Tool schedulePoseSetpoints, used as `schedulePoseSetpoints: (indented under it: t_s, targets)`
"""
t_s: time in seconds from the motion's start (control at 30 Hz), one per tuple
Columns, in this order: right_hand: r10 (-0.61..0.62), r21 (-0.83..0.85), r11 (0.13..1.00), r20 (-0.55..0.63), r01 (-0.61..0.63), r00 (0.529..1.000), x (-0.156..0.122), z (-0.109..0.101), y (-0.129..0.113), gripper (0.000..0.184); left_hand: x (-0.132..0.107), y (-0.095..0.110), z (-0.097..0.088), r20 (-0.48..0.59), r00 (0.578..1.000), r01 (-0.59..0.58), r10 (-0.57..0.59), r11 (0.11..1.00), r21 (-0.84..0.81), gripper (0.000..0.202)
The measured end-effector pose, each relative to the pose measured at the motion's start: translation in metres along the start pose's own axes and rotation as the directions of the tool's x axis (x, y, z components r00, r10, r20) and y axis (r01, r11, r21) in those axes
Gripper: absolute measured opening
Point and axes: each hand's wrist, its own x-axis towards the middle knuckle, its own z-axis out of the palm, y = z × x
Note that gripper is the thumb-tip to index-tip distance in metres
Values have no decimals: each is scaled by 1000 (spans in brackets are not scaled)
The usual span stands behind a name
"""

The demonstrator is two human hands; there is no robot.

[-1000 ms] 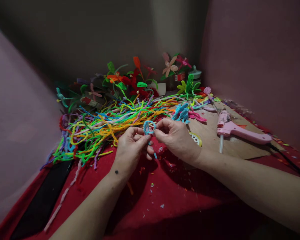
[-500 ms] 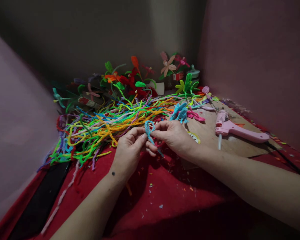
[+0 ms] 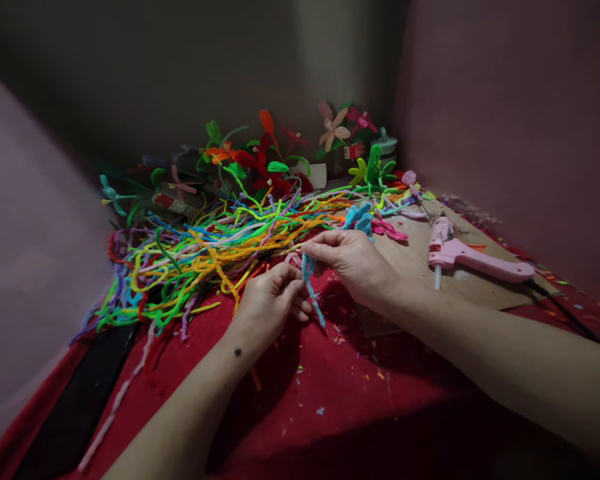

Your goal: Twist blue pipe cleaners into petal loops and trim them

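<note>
Walls bound the work area that I monitor through the head camera: pinkish at left and right, dark grey at the rear. Red cloth covers the work surface. Across its far left half I locate a tangled pile of fuzzy stems in many colours. Fuzzy flowers stand in a row behind the pile. A cardboard sheet lies at right. A black flat object lies at near left, its far end meeting the pile's edge. On the cardboard I identify a pink glue gun, handle pointing right, translucent stick protruding from it toward the near side.

Right hand: thumb and forefinger are closed in a pinch on the upper part of the blue stem. Left hand: fingers are curled narrow just beside that stem; I cannot tell whether they grip it. Blue looped pieces lie just beyond the right hand, next to a magenta piece. The blue stem hangs between both hands above the cloth, lower end slanting down and right. Small scraps dot the cloth.
</note>
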Motion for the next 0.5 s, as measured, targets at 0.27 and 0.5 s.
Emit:
schedulePoseSetpoints:
  t_s: [0.27,0.5]
  targets:
    - [-18,18,1000,-39,19,999,0,0,2,18,-3,8,-11,37,997,66,-72,987,148,14]
    - [-21,10,1000,-1,21,1000,-3,4,4,16,-5,14,-9,-93,994,-58,61,998,32,17]
